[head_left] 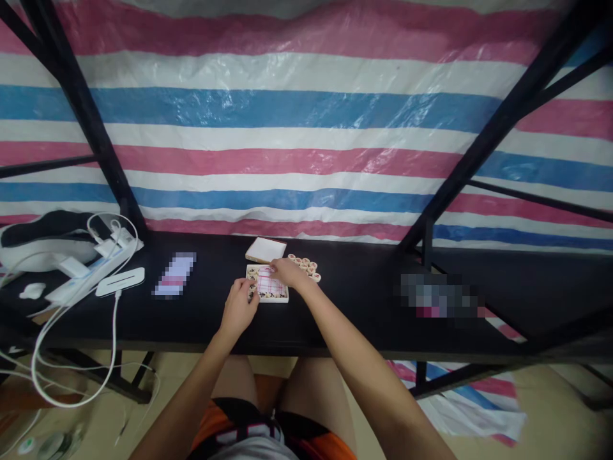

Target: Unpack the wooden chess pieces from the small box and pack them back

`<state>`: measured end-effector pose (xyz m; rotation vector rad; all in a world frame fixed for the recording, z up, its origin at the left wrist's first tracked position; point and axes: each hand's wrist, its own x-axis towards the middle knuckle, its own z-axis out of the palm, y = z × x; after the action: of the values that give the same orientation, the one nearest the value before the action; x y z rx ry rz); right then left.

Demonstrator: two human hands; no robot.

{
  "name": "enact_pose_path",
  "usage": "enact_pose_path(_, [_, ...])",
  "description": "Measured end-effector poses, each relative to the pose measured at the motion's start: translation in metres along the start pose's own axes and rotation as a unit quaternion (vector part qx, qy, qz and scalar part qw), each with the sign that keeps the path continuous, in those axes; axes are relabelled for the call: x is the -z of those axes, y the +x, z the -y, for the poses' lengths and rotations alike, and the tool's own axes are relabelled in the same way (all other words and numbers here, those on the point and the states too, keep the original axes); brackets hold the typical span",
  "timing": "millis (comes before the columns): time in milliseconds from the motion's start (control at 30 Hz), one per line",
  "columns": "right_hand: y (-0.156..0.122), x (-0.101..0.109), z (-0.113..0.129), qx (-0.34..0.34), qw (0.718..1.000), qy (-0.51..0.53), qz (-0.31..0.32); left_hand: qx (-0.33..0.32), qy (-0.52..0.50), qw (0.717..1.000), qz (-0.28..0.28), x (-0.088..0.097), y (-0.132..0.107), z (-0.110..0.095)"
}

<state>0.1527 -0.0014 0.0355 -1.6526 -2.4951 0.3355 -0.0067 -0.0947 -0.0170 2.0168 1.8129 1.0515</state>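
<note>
A small white box (274,300) sits on the black table in front of me. Round Chinese chess pieces with black characters line its left and near sides, around a folded sheet with red grid lines (269,282). At the box's left edge, my left hand (241,306) has its thumb and fingers curled around a dark-marked piece (251,291). My right hand (288,273) reaches over the far right corner with its fingers bent together; what lies beneath them is hidden. Several red-marked Chinese chess pieces (306,264) lie grouped right beside that hand.
Behind the box lies its lid (266,249). A blurred phone (175,275) lies to the left, near a white charging pad (119,282), a power strip (96,271) and looping cables. A blurred object (438,296) is at the right. Black metal posts (90,121) flank a striped tarp (287,108).
</note>
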Motion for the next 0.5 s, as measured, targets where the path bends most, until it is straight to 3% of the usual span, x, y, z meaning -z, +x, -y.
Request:
enact_pose_path(300, [0.010,0.006,-0.012,0.014,0.998,-0.035,0.057,0.007,0.004,1.000,0.009,0.001,0.001,-0.002])
enact_pose_path(500, [0.010,0.003,-0.023,-0.010,0.999,0.025,0.024,0.009,-0.002,1.000,0.008,0.001,0.000,-0.002])
